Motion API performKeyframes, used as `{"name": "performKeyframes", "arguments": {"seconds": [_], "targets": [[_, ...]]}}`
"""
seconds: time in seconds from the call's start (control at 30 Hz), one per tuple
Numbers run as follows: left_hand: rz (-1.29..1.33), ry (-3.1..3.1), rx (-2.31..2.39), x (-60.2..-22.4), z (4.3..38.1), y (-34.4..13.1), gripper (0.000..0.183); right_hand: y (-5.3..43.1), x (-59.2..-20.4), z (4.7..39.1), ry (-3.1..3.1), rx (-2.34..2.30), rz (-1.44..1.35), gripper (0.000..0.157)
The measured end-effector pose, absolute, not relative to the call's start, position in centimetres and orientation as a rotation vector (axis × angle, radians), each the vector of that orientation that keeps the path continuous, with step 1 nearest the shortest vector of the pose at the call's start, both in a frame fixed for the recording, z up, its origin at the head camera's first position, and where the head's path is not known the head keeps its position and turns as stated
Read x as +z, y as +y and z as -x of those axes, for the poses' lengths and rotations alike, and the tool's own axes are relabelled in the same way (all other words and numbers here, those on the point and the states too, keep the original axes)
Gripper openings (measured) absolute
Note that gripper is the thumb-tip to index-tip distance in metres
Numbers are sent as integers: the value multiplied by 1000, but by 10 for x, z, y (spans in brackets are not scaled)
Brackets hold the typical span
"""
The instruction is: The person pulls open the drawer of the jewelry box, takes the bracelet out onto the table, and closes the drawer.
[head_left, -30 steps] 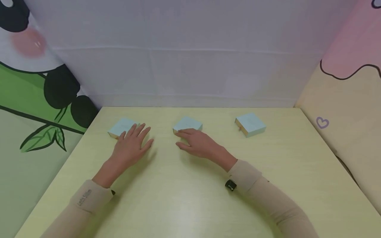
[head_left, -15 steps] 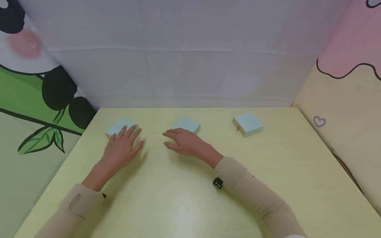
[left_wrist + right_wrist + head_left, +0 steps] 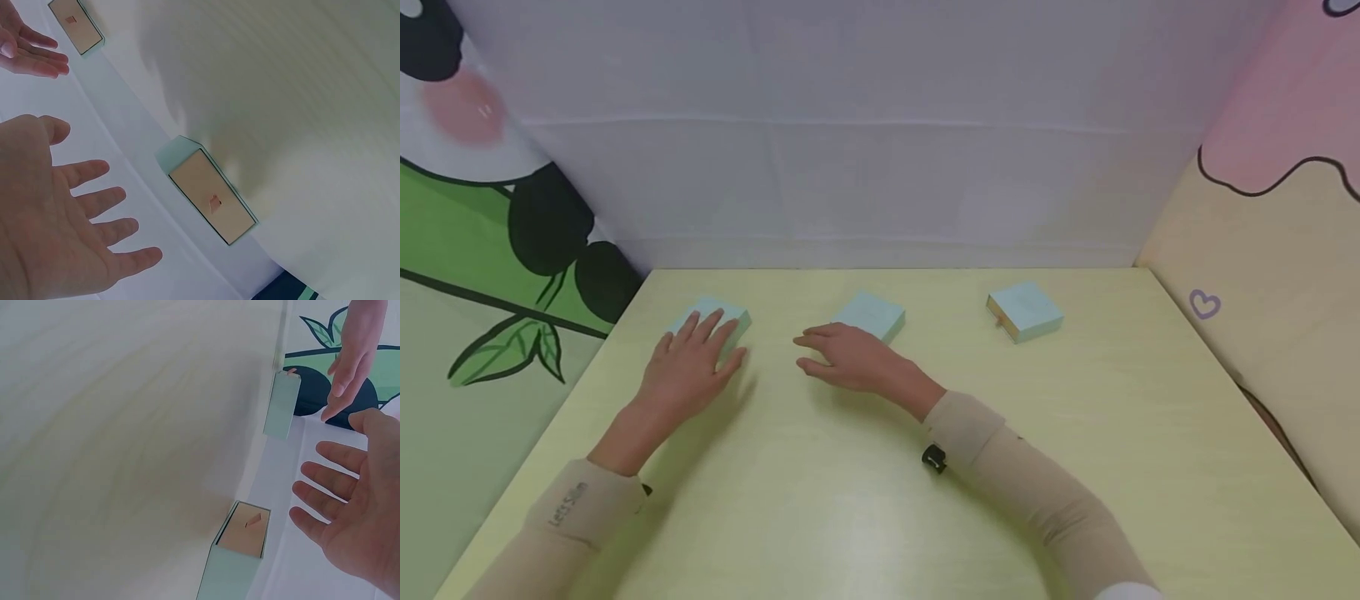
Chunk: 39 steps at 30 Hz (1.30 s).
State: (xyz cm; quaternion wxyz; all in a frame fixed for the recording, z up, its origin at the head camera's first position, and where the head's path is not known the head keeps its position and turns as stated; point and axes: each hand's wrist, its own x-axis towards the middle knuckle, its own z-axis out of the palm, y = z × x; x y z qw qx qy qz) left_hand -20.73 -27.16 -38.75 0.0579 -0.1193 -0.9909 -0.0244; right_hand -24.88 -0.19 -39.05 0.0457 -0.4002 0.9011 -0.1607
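"Pale cloth [image 3: 865,83] hangs behind a light yellow counter [image 3: 850,517]. What sits on it?"

"Along the far edge, well apart, are a left box [image 3: 709,304], a middle box [image 3: 872,313] and a right box [image 3: 1025,308], all pale blue. The left hand [image 3: 681,371] hovers over the left box's near side; the right hand [image 3: 853,358] is in front of the middle box. Both hands' fingers are extended and hold nothing."

"How might this reach be done well?"

"My judgement: come in low, thumb one side and fingers the other, pressing gently, as such small boxes could slide."

"Do the wrist views add anything?"

"Yes. The left one shows the left box's tan end [image 3: 197,181] and small tab [image 3: 215,204], hidden from the head view. Only the head view includes the right box."
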Motion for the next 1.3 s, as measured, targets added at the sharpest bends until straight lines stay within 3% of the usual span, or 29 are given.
{"name": "performKeyframes", "arguments": {"seconds": [0.67,1.3], "targets": [[259,-3088,-162,-387,213,-306,67,-19,-391,249,2746,-417,1247,50],[230,-3232,-181,-395,252,-317,82,-43,-402,245,2768,-247,1427,46]]}}
